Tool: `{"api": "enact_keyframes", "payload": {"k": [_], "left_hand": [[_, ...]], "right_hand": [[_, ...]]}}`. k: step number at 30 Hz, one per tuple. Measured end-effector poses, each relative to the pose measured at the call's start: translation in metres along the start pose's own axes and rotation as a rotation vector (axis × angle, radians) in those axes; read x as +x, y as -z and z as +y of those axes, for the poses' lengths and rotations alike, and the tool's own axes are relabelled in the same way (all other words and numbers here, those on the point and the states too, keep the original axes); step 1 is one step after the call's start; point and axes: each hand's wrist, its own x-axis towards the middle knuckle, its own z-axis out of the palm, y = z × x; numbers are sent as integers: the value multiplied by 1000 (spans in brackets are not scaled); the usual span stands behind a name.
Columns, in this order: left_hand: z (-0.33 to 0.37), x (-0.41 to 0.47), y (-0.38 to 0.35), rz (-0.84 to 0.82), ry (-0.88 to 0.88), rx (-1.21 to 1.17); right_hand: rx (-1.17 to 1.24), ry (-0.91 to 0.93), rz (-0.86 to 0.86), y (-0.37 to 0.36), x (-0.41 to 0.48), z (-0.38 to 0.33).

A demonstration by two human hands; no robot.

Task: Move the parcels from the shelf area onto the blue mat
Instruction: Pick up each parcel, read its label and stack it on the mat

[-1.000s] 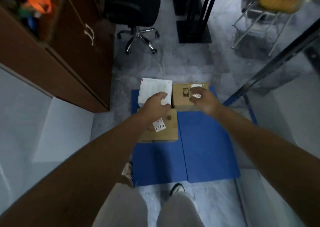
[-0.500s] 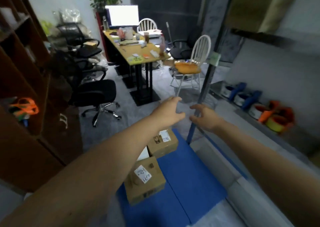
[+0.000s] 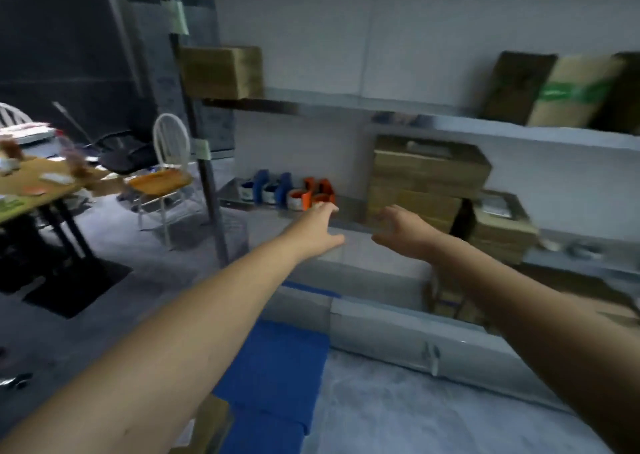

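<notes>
- Head view: I see my left hand (image 3: 317,230) at mid-frame, fingers straight, holding nothing.
- My right hand (image 3: 401,232) is just beside it, fingers loosely curled, empty.
- Brown parcels (image 3: 426,180) are stacked on the shelf (image 3: 571,135) unit, centre right, beyond both hands.
- The blue mat (image 3: 277,367) lies on the floor, lower centre.
- One blurred cardboard parcel (image 3: 211,419) sits at the mat's lower-left edge.
- Tape rolls (image 3: 298,194) sit left of the stack.

The left hand (image 3: 318,226) and right hand (image 3: 403,230), a second ago down at the blue mat (image 3: 277,367), are now raised and empty, reaching toward the stacked cardboard parcels (image 3: 426,180) on the shelf (image 3: 575,259). The blurred view has apparently swung up from the mat to face them.
</notes>
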Motion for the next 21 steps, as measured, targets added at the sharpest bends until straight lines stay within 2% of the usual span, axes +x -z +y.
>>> {"api": "enact_keyframes", "payload": {"k": [6, 17, 21], "left_hand": [[132, 26, -74, -186, -266, 31], [409, 11, -251, -421, -690, 3], [501, -1, -317, -488, -785, -61]], "right_hand": [[11, -283, 144, 59, -106, 127], [31, -706, 240, 125, -339, 346], [50, -851, 380, 159, -417, 417]]}}
